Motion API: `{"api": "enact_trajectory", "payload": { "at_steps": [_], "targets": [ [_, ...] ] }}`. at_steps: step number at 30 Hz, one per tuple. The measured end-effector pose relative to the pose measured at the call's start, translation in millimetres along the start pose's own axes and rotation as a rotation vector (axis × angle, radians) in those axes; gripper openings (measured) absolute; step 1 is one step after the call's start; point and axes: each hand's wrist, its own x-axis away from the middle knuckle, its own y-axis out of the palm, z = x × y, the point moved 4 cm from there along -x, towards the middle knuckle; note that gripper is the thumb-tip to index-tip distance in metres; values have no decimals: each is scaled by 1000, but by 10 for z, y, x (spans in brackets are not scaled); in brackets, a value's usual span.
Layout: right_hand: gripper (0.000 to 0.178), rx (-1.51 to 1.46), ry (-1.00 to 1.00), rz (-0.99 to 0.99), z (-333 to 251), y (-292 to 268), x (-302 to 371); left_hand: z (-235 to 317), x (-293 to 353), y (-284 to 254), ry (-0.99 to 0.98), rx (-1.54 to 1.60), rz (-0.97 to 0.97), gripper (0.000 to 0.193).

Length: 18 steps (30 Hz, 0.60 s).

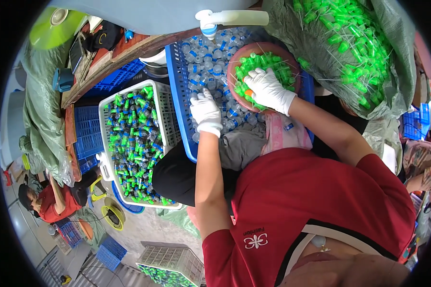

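Observation:
My left hand (pixel 206 111), in a white glove, is over small clear bottles (pixel 206 71) with blue bands, which fill a blue basket (pixel 177 95). Its fingers are bent closed at the bottles; what they hold, if anything, is hidden. My right hand (pixel 270 91) wears a white glove with orange coverings on two fingertips. It reaches into a pink bowl (pixel 232 62) of green plastic pieces (pixel 285 74) with thin clear stems. Its fingers are apart on top of these pieces, and I see nothing gripped. The bowl rests on the basket, over the bottles.
Left of my leg stands a white crate (pixel 172 112) full of green-topped, dark-filled bottles (pixel 134 138). A large sack (pixel 397 86) at upper right holds more green pieces. A white tap (pixel 208 24) juts over the basket. Another person (pixel 60 201) sits at far left.

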Motion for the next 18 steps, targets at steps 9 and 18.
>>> {"api": "enact_trajectory", "payload": {
  "at_steps": [9, 18],
  "targets": [
    [40, -117, 59, 13, 152, 44, 10, 17, -180, 156, -12, -156, -273, 29],
    [40, -194, -66, 59, 153, -205, 243, -185, -12, -474, 98, 563, 333, 28]
  ]
}}
